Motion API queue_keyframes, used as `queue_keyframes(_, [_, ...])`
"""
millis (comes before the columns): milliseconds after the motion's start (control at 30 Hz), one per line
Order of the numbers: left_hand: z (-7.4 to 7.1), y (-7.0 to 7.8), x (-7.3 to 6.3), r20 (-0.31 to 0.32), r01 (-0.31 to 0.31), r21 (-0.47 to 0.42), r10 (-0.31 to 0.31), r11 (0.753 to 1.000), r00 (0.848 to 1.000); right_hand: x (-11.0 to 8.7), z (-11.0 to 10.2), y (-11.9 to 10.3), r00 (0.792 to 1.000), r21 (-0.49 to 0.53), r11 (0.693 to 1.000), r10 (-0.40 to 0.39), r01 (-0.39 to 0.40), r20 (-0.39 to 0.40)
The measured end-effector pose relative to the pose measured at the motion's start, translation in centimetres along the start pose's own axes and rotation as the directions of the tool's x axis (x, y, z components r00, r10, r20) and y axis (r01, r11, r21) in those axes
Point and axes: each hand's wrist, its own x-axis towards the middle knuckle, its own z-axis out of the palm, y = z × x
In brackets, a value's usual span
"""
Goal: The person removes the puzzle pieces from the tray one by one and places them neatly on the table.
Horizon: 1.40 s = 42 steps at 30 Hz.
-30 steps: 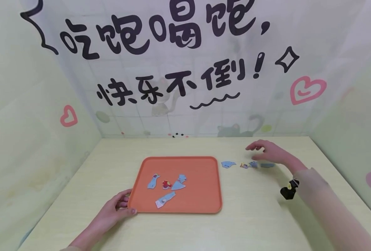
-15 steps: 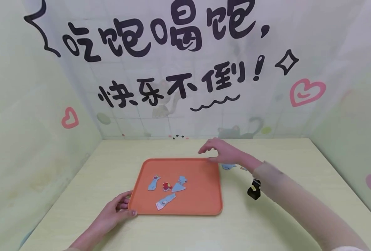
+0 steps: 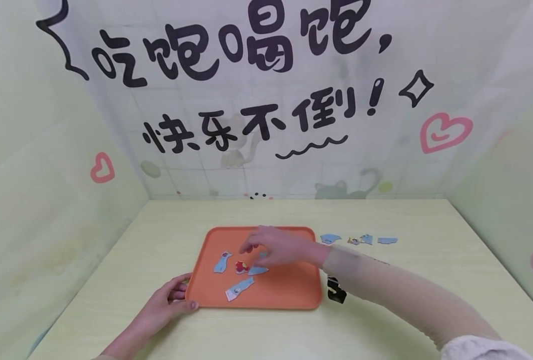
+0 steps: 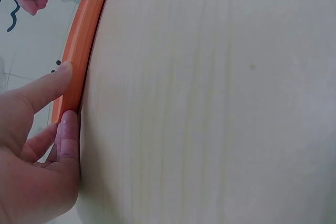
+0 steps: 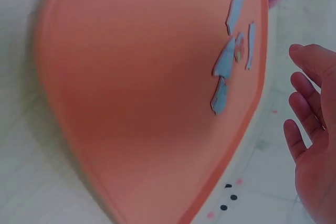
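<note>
My left hand (image 3: 169, 299) holds the orange tray (image 3: 289, 295) at its front left corner. In the left wrist view, the thumb lies on the rim and the curled fingers are beneath it. Above the tray hovers my right hand (image 3: 280, 246), fingers spread and bent a little, with nothing in its grasp. Several flat irregular printed pieces, like jigsaw pieces, lie on the tray: a blue one (image 3: 222, 262) at left, a long pale blue one (image 3: 239, 289) in front, a red one (image 3: 241, 267) and a blue triangular one (image 3: 258, 270). My right hand partly hides the piece behind the triangle.
Right of the tray, a row of similar pieces lies on the pale wooden table (image 3: 410, 280): a blue one (image 3: 331, 238), a multicoloured one (image 3: 353, 240), another blue one (image 3: 366, 239) and a flat strip (image 3: 387, 240). Printed cloth walls (image 3: 361, 165) enclose the table.
My right hand has moved left from above the row of pieces, past the tray's back right corner, to over the pieces on the tray. My left hand stays on the tray's corner.
</note>
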Motion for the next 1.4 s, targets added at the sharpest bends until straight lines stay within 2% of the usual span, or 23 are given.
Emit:
queue_keyframes(267, [0.1, 0.2, 0.0, 0.009, -0.008, -0.015, 0.008, 1.000, 1.000, 1.1, 2.5, -0.6, 0.990, -0.112, 0.985, -0.121, 0.129, 0.073])
queue_keyframes(367, [0.2, 0.2, 0.0, 0.009, -0.009, -0.014, 0.010, 1.000, 1.000, 1.2, 3.1, -0.9, 0.986, -0.162, 0.977, -0.124, 0.141, 0.112])
queue_keyframes(533, [0.2, 0.1, 0.2, 0.008, -0.005, -0.009, 0.005, 1.000, 1.000, 1.5, 3.9, -1.3, 0.982, -0.204, 0.971, -0.089, 0.122, 0.164])
queue_keyframes(667, [0.2, 0.0, 0.3, 0.007, -0.006, -0.003, 0.006, 1.000, 1.000, 1.8, 4.5, -1.2, 0.983, -0.186, 0.978, -0.066, 0.098, 0.172])
queue_keyframes(1100, [0.2, 0.1, 0.0, 0.002, 0.005, -0.013, -0.005, 1.000, 1.000, 1.7, 4.7, -1.2, 0.986, -0.154, 0.986, -0.030, 0.056, 0.165])
queue_keyframes(1400, [0.1, 0.2, -0.2, 0.000, 0.003, -0.017, -0.003, 1.000, 1.000, 0.8, 3.9, -1.2, 0.993, -0.123, 0.992, 0.039, -0.025, 0.113])
